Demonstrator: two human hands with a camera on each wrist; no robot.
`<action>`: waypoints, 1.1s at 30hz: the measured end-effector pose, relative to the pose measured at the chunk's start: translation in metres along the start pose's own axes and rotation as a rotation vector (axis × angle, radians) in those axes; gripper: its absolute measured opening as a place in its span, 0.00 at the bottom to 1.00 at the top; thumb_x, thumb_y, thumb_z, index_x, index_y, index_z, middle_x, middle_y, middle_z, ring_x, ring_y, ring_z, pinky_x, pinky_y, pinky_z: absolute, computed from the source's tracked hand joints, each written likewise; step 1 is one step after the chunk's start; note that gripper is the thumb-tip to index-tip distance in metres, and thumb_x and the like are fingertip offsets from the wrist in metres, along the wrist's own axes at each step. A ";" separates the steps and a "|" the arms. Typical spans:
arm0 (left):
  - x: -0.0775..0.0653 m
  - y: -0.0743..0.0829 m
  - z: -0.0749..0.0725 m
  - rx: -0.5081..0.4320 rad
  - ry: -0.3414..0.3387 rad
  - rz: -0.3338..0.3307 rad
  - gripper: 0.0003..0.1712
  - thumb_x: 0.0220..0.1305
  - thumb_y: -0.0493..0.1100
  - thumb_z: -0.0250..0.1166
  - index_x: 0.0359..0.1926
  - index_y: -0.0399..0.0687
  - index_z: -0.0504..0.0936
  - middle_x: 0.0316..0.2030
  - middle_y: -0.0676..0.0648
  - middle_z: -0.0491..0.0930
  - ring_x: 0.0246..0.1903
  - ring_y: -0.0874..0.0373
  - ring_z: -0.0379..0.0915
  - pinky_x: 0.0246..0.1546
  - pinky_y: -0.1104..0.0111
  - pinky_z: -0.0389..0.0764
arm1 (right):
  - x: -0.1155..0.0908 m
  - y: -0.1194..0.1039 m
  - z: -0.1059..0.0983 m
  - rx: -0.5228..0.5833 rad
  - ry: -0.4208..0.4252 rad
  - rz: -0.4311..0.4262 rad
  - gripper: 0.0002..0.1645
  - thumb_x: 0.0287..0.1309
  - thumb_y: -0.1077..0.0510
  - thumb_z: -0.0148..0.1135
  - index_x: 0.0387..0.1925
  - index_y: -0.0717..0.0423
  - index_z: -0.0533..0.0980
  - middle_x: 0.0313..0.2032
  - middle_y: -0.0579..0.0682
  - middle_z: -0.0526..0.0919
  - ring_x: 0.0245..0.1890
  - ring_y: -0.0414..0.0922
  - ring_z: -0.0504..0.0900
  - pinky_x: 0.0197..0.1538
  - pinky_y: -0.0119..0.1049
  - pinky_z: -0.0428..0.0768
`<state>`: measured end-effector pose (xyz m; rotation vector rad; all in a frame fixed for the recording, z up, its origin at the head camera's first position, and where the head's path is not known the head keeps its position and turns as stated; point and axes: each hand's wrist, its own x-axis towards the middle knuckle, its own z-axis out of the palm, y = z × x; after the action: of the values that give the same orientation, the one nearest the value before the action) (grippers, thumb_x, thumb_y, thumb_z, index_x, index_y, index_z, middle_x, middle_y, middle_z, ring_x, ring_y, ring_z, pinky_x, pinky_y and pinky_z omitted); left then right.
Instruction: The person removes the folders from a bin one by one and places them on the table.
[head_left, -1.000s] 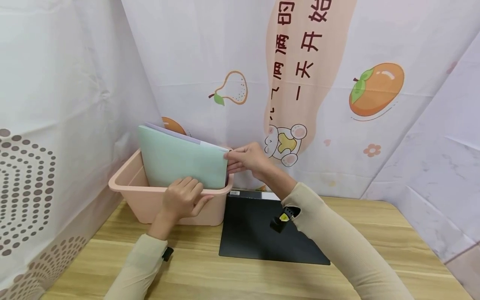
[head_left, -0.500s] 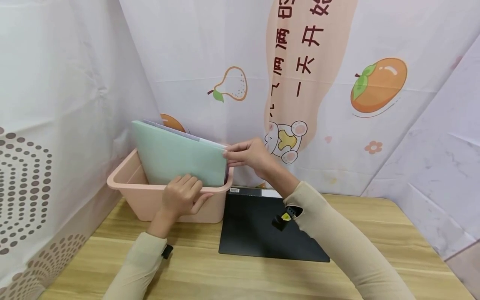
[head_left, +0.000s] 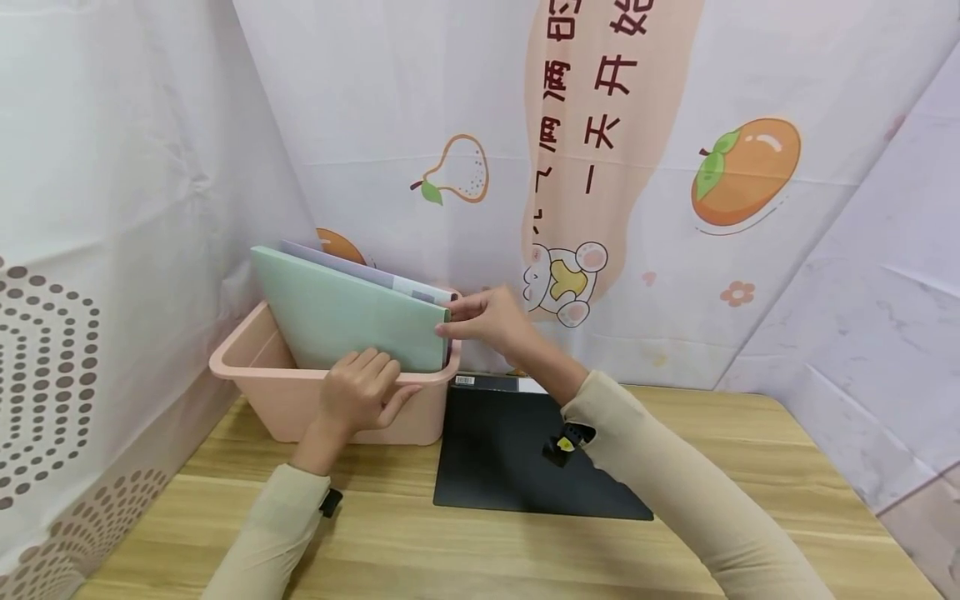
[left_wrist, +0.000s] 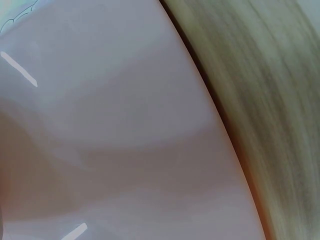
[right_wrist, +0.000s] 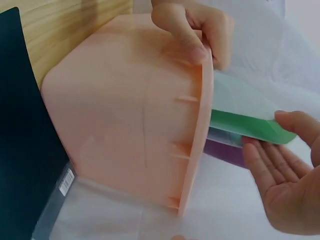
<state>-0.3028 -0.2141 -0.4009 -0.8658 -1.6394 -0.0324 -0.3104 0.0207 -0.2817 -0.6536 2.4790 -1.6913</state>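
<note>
In the head view a pink plastic bin [head_left: 281, 400] stands at the back left of the table. Two thin folders stand tilted in it: a mint-green folder [head_left: 345, 312] in front and a purple and white folder [head_left: 360, 271] behind. My left hand [head_left: 354, 392] grips the bin's front rim, fingers over the edge and thumb outside. With my right hand [head_left: 491, 322] I pinch the green folder's right edge, thumb in front, fingers behind it, as the right wrist view shows. The bin's wall [left_wrist: 135, 115] fills most of the left wrist view. Both folders' lower parts are hidden inside the bin.
Right of the bin, a flat black sheet [head_left: 532, 458] lies on the wooden table [head_left: 420, 550]. Behind it runs a dark strip with a barcode label [head_left: 465, 380]. Printed white curtains [head_left: 360, 100] hang close behind and along the left.
The green folder has come forward and left, away from the purple one, so the gap between them is wider. My right hand moved along with it; the left stays on the rim.
</note>
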 end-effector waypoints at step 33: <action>0.000 0.000 -0.002 -0.019 0.000 -0.007 0.30 0.74 0.60 0.52 0.20 0.45 0.68 0.15 0.49 0.65 0.15 0.54 0.64 0.16 0.66 0.64 | 0.013 -0.019 -0.030 0.414 0.058 0.129 0.14 0.58 0.64 0.72 0.44 0.69 0.85 0.30 0.51 0.90 0.30 0.45 0.91 0.55 0.53 0.82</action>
<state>-0.3011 -0.2146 -0.4004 -0.8744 -1.6445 -0.0527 -0.3251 0.0359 -0.2502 -0.3947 2.0488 -2.1018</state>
